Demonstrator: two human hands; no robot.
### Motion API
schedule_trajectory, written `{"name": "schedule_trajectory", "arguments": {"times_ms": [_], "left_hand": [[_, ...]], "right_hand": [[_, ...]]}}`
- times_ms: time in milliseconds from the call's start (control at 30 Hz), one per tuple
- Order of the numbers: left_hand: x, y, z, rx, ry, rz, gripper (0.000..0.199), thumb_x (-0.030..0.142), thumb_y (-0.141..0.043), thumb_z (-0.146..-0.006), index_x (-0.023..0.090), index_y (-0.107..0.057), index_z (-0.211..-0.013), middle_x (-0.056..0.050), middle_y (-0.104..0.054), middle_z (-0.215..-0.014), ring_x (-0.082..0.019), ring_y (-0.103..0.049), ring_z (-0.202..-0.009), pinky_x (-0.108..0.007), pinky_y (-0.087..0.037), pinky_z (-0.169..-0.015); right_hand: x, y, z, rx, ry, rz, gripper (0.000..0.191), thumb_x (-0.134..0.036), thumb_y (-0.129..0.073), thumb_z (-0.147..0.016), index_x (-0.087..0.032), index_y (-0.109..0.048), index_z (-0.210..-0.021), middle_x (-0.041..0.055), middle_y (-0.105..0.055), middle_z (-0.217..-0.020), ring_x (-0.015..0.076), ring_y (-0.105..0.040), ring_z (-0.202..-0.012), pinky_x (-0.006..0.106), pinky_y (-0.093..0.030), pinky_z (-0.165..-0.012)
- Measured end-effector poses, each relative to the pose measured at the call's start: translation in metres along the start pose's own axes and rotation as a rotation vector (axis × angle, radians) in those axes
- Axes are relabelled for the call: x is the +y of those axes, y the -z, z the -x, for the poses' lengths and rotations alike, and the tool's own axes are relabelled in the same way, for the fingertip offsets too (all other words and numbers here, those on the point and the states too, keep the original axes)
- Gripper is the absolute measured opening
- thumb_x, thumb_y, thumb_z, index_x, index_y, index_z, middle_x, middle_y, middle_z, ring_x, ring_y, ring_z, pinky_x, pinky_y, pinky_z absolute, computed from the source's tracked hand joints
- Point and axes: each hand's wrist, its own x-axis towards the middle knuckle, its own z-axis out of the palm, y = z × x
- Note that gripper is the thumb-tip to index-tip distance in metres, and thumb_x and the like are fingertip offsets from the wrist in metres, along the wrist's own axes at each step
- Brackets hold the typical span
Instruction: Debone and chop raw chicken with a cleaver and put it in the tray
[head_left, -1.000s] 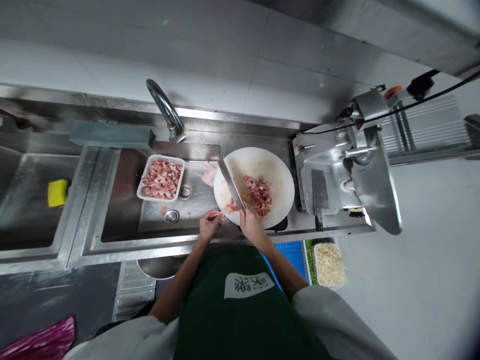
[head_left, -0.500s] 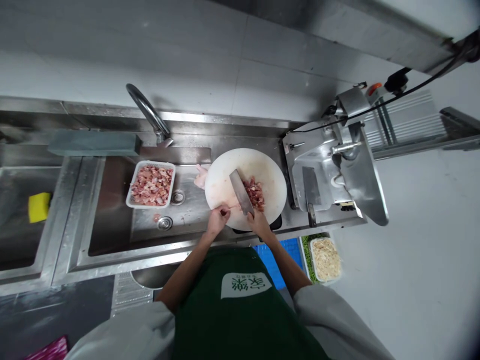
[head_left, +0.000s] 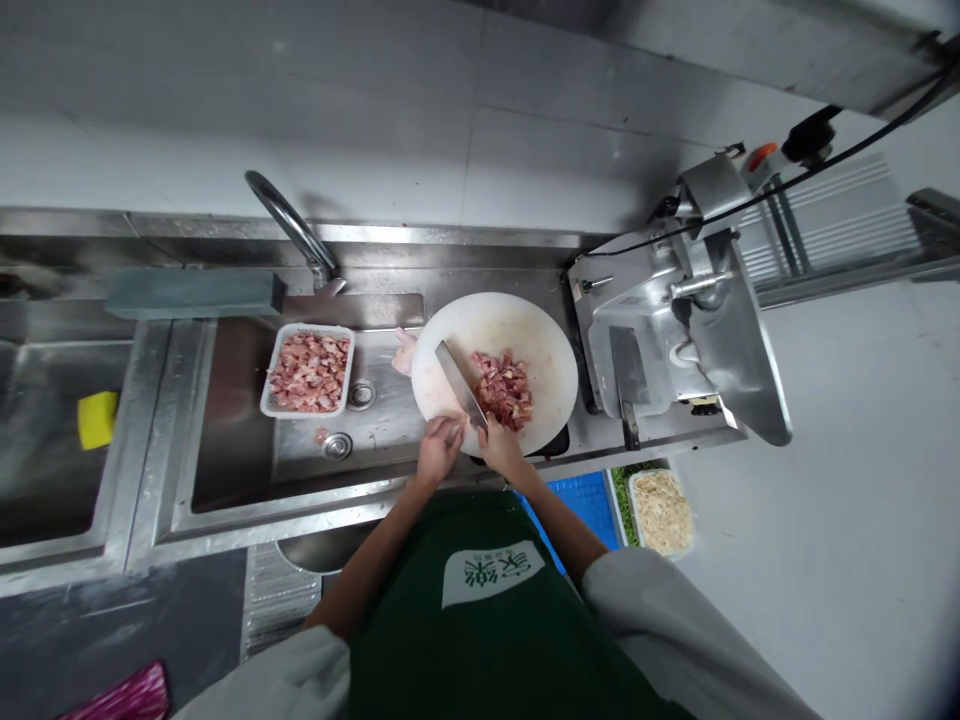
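My right hand (head_left: pixel 504 447) is closed round the handle of a cleaver (head_left: pixel 459 382), whose blade slants up and left over a round white cutting board (head_left: pixel 544 335). Pieces of chopped meat (head_left: pixel 506 388) lie to the right of the blade. At the board's lower left edge, my left hand (head_left: pixel 440 448) has its fingers bent together on a pale strip of raw meat (head_left: pixel 454 408), just left of the blade. Fingers cover most of that strip. A raw chicken piece (head_left: pixel 404 352) rests beside the board's left edge.
A white basket of cut meat (head_left: pixel 309 370) stands in the sink (head_left: pixel 232 420) below a curved tap (head_left: pixel 292 225). Right of the board are a slicing machine (head_left: pixel 739 330) and a second cleaver (head_left: pixel 628 385). A yellow sponge (head_left: pixel 97 420) lies far left.
The cleaver has shifted left, away from the chopped meat, and turned more edge-on. My left hand has moved slightly right, closer to the blade. The view has shifted a little.
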Motion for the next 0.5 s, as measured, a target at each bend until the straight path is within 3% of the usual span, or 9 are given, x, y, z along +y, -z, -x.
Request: {"name": "schedule_trajectory", "arguments": {"times_ms": [100,200,300,400,500], "left_hand": [[0.005,-0.013,-0.005,-0.066,-0.063,-0.137,0.025,0.031,-0.054,-0.095,0.019,-0.070,-0.110,-0.011,-0.068,-0.107,-0.026,-0.058,-0.102,-0.044,-0.048,-0.094],[0.006,-0.017,-0.010,-0.116,-0.113,-0.152,0.026,0.034,-0.053,-0.097,0.021,-0.071,-0.110,-0.011,-0.067,-0.106,-0.027,-0.057,-0.105,-0.045,-0.048,-0.096],[0.006,-0.026,-0.034,-0.031,-0.100,-0.100,0.035,0.037,-0.050,-0.098,0.020,-0.065,-0.125,-0.013,-0.061,-0.126,-0.028,-0.052,-0.125,-0.047,-0.043,-0.109],[0.009,-0.051,-0.079,0.033,-0.058,-0.079,0.055,0.041,-0.049,-0.099,0.016,-0.046,-0.148,-0.016,-0.037,-0.154,-0.029,-0.034,-0.145,-0.048,-0.033,-0.120],[0.020,-0.081,-0.127,-0.080,-0.133,-0.090,0.056,0.041,-0.049,-0.098,0.015,-0.047,-0.148,-0.017,-0.036,-0.157,-0.031,-0.029,-0.148,-0.052,-0.026,-0.123]], "right_hand": [[0.012,0.018,-0.005,0.041,0.045,-0.099,0.033,-0.027,-0.045,-0.099,-0.012,-0.060,-0.124,0.0165,-0.072,-0.111,0.0273,-0.067,-0.106,0.033,-0.048,-0.090],[0.040,0.046,-0.001,0.220,0.050,-0.243,0.033,-0.031,-0.044,-0.098,-0.013,-0.061,-0.121,0.0153,-0.073,-0.109,0.0259,-0.067,-0.105,0.031,-0.049,-0.089],[0.083,0.068,0.011,0.356,-0.092,-0.375,0.031,-0.036,-0.047,-0.095,-0.015,-0.062,-0.112,0.0133,-0.072,-0.095,0.0247,-0.068,-0.092,0.031,-0.051,-0.079],[0.128,0.074,0.029,0.307,-0.273,-0.592,0.026,-0.042,-0.051,-0.090,-0.018,-0.058,-0.097,0.0027,-0.063,-0.067,0.0187,-0.062,-0.061,0.028,-0.049,-0.060],[0.160,0.062,0.050,0.194,-0.393,-0.924,0.034,-0.056,-0.055,-0.085,-0.023,-0.049,-0.090,-0.0098,-0.045,-0.052,0.0109,-0.043,-0.040,0.024,-0.040,-0.044]]}}
